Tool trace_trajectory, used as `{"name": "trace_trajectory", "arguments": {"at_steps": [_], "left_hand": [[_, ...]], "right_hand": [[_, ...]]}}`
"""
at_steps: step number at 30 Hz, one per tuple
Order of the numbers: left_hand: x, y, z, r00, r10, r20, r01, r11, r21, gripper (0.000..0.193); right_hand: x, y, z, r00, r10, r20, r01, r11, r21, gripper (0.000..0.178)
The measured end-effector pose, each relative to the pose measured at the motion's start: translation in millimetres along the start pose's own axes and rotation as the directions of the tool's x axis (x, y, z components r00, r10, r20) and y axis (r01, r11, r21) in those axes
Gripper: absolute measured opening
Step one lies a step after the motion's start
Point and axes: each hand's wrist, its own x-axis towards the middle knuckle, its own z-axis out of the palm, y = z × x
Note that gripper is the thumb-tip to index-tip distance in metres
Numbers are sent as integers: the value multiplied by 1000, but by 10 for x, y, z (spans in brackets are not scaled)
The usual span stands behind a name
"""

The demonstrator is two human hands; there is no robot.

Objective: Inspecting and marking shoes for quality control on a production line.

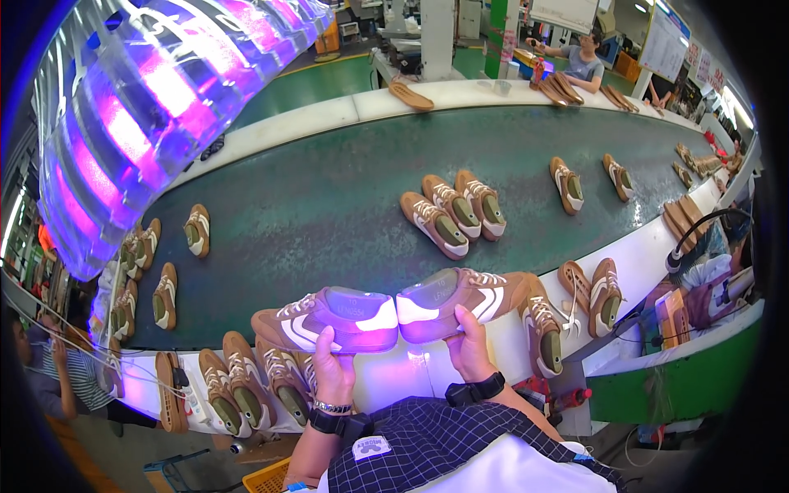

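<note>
Above the white ledge I hold two brown sneakers heel to heel, their white heel panels almost touching. My left hand (334,368) is closed around the sole and side of the left sneaker (308,329), whose toe points left. My right hand (470,349) grips the right sneaker (493,294) the same way, its toe pointing right. Both have white wavy side stripes, white laces and an olive-green shoe form inside. Purple light tints their sides and heels. The fingers beneath the soles are mostly hidden; the thumbs show on the near sides.
A green conveyor belt (329,197) carries more sneakers, including a group of three (448,209). Along the near ledge stand sneakers (238,382) at left and others (542,333) at right. A lamp housing (140,123) glowing purple hangs upper left. A co-worker (582,62) sits across the belt.
</note>
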Motion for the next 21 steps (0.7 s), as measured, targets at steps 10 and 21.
{"name": "trace_trajectory", "arguments": {"at_steps": [10,21], "left_hand": [[24,28,-38,1000,16,-21,-15,997,71,38],[515,103,-252,955,-251,156,258,966,-27,52]], "right_hand": [[-11,-29,-41,998,-55,8,55,996,-75,45],[-84,-111,-416,952,300,54,-304,945,119,45]]}}
